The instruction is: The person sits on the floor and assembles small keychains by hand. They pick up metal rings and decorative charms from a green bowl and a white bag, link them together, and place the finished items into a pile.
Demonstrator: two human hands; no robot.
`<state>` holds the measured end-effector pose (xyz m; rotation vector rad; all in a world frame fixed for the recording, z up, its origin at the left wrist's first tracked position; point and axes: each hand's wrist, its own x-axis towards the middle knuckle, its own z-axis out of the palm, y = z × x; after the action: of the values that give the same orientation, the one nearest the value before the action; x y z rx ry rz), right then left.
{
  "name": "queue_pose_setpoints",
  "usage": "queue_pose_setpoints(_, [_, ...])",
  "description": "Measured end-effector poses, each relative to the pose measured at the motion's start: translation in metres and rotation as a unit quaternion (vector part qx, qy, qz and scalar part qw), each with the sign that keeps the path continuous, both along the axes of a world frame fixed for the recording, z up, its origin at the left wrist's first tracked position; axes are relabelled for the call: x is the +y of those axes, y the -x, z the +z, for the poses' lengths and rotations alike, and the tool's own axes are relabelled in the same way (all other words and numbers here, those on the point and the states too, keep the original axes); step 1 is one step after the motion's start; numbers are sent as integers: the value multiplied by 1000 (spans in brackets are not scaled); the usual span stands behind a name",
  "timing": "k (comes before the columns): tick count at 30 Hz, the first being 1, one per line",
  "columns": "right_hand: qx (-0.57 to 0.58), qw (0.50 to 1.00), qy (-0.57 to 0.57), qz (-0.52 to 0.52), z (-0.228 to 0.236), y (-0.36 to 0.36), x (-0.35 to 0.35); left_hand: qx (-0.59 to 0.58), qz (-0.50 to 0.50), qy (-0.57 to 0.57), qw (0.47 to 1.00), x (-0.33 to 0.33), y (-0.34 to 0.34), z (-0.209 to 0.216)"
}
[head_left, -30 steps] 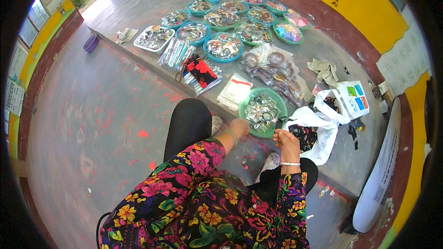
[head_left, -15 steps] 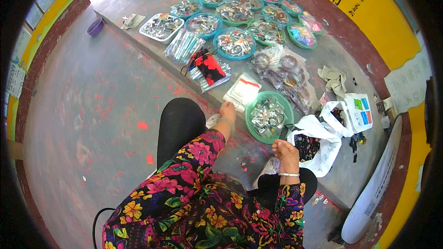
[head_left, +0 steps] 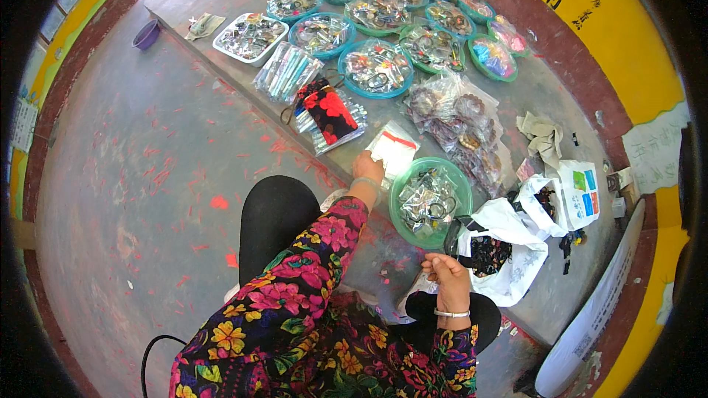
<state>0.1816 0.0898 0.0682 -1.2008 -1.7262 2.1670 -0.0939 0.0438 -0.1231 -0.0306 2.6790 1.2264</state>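
Observation:
My left hand [head_left: 368, 169] reaches to the near edge of a stack of clear plastic bags [head_left: 394, 147] with a red strip, its bent fingers closed at that edge. Close to my body, my right hand [head_left: 448, 280] is held in a pinch; whatever lies between its fingertips is too small to make out. Between and beyond the hands stands a green bowl [head_left: 463, 186] of small bagged pieces, some with black rings. To the right of it, a white bag [head_left: 525, 250] gapes open over black loops [head_left: 489, 255].
Several bowls of packaged trinkets, among them a blue bowl [head_left: 377, 93], stand farther off beside a white tray [head_left: 274, 50]. Bagged brownish rings [head_left: 467, 121] lie beyond the green bowl. A red-and-black floral pouch [head_left: 330, 115] rests on packets. A raised floor edge [head_left: 243, 93] runs diagonally.
My left hand has moved slightly farther onto the stack of plastic bags. My right hand has drawn back toward my body, away from the green bowl. The view has shifted slightly.

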Motion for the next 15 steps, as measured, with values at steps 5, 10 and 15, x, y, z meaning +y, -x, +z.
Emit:
queue_pose_setpoints(5, [-1,1000,8,19,3,3,0,-14,-28,119,992,9,1,18])
queue_pose_setpoints(10, [-4,999,21,34,1,4,1,-14,-46,143,989,13,8,12])
queue_pose_setpoints(15, [-3,999,13,47,7,3,0,52,-15,81,995,15,7,9])
